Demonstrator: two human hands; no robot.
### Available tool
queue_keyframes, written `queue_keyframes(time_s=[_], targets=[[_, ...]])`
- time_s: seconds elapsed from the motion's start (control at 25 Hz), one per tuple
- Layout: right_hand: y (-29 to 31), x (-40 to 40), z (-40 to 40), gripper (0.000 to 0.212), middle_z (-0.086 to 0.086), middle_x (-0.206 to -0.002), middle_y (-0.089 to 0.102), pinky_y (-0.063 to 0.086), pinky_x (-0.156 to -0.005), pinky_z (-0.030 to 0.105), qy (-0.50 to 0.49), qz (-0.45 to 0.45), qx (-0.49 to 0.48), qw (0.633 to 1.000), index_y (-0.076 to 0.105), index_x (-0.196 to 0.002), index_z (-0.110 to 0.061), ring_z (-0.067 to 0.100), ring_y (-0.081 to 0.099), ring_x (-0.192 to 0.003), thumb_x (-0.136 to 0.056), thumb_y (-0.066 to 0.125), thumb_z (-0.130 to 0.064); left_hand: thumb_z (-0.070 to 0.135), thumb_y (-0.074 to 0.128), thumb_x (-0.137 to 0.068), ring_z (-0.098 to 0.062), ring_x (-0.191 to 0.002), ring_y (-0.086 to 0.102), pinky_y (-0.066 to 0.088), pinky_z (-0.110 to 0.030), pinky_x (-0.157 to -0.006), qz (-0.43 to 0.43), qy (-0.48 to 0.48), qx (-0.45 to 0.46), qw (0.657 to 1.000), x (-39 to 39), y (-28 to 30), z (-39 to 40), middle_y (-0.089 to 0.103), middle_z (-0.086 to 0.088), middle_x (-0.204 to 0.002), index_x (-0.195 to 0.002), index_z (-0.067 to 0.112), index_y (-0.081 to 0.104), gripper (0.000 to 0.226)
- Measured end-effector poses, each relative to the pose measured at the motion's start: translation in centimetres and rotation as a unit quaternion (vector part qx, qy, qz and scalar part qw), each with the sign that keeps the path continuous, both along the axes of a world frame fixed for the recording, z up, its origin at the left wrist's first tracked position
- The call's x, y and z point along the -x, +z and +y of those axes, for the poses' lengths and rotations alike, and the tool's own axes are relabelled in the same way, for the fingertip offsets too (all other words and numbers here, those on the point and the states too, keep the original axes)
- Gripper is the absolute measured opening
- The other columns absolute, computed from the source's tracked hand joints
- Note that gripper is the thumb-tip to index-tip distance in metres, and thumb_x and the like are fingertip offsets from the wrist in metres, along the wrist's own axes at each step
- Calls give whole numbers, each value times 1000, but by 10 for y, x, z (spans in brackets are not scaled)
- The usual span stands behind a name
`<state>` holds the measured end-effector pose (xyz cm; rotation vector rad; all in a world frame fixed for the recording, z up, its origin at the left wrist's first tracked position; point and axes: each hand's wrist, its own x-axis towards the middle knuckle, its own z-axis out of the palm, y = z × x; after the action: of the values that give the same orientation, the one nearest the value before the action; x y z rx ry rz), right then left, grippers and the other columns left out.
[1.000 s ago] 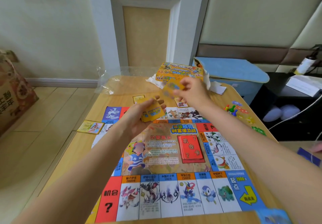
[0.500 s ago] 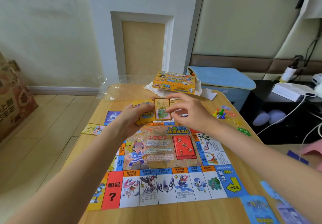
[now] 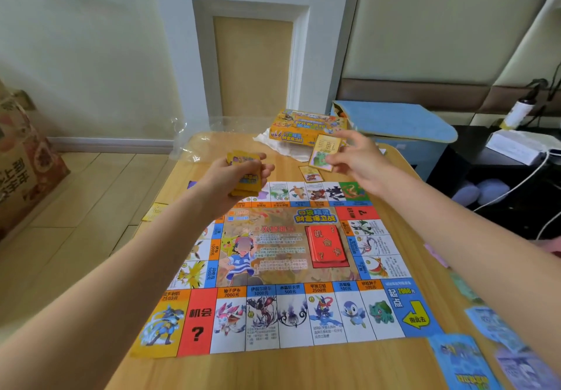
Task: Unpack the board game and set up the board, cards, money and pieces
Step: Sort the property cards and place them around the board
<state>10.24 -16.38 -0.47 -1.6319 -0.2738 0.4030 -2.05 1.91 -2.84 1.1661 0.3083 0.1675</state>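
Two hands work above the far edge of the board [image 3: 282, 268], which lies flat on the wooden surface [image 3: 303, 368]: the left hand [image 3: 239, 177] grips a yellow deck of cards [image 3: 244, 177], while the right hand [image 3: 356, 158] pinches a single card [image 3: 323, 152] face up near the game box [image 3: 306, 127]. One card [image 3: 309, 173] lies just beyond the board, and a red card stack [image 3: 328, 247] sits on its centre.

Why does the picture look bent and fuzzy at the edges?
Head view: the wide-angle lens bows the walls and stretches the forearms; the blue money notes at bottom right are blurred, while the board centre reads sharp; soft daylight, faint shadows.
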Motion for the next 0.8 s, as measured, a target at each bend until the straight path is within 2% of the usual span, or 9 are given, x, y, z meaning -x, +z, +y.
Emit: queue_keyframes(time_s=[0.08, 0.16, 0.28, 0.4, 0.48, 0.56, 0.68, 0.72, 0.8], targets=[[-9, 7, -13, 47, 16, -101, 62, 51, -51, 19, 39, 1, 57, 998, 47, -126, -3, 18, 59, -69, -82, 59, 12, 3, 48, -94, -11, -58, 63, 54, -20, -56, 36, -41, -12, 998, 2, -9, -10, 67, -8, -74, -104, 5, 57, 14], [-11, 17, -26, 49, 17, -112, 57, 55, -53, 23, 92, 2, 89, 992, 46, -123, -10, 24, 62, -77, -81, 60, 12, 4, 49, -94, -11, -57, 62, 54, -20, -55, 68, -80, -36, 994, 6, -14, -23, 67, -9, -76, -106, 5, 58, 15], [-14, 43, -44, 40, 13, -120, 54, 58, -60, 29, 127, -10, 106, 986, 53, -107, -15, 27, 65, -89, -80, 61, 13, 3, 50, -93, -11, -58, 63, 54, -20, -55, 89, -132, -58, 985, 15, -20, -51, 67, -10, -76, -107, 2, 57, 15], [-24, 81, -64, 24, 20, -104, 63, 52, -72, 36, 78, -63, 135, 986, 55, -85, -16, 24, 62, -83, -78, 69, 2, 1, 55, -89, -12, -55, 62, 54, -20, -53, 108, -177, -56, 977, 31, -22, -84, 66, -9, -67, -90, 1, 60, 5], [-28, 102, -85, 25, 12, -84, 61, 45, -67, 33, 62, -115, 203, 970, 53, -74, -15, 20, 55, -74, -74, 76, -6, -2, 59, -86, -12, -50, 60, 53, -20, -50, 112, -208, -84, 968, 42, -26, -99, 63, -7, -62, -83, 1, 59, 5], [-27, 119, -106, 26, 6, -73, 59, 42, -65, 31, 108, -122, 270, 949, 54, -69, -14, 17, 52, -68, -70, 80, -11, -1, 64, -83, -11, -49, 58, 49, -20, -49, 119, -254, -204, 938, 51, -31, -110, 63, -5, -59, -80, 1, 59, 6], [-27, 140, -127, 29, 4, -66, 60, 43, -55, 28, 183, -71, 289, 937, 51, -85, -16, 17, 52, -54, -74, 74, -1, 7, 69, -81, -10, -52, 57, 49, -21, -58, 128, -325, -375, 859, 58, -26, -133, 63, 0, -59, -83, 2, 65, 7], [-27, 145, -131, 31, 5, -64, 58, 43, -48, 25, 204, -66, 304, 928, 49, -90, -16, 16, 52, -47, -77, 71, 2, 9, 68, -82, -7, -49, 57, 49, -19, -57, 133, -329, -414, 838, 58, -24, -142, 63, 4, -56, -84, 3, 66, 7], [-29, 153, -138, 27, 8, -62, 58, 45, -46, 22, 229, -66, 343, 909, 49, -91, -13, 12, 57, -40, -80, 68, 2, 10, 67, -83, -2, -42, 55, 47, -13, -49, 141, -316, -451, 823, 56, -22, -154, 62, 9, -48, -79, 4, 66, 7]])
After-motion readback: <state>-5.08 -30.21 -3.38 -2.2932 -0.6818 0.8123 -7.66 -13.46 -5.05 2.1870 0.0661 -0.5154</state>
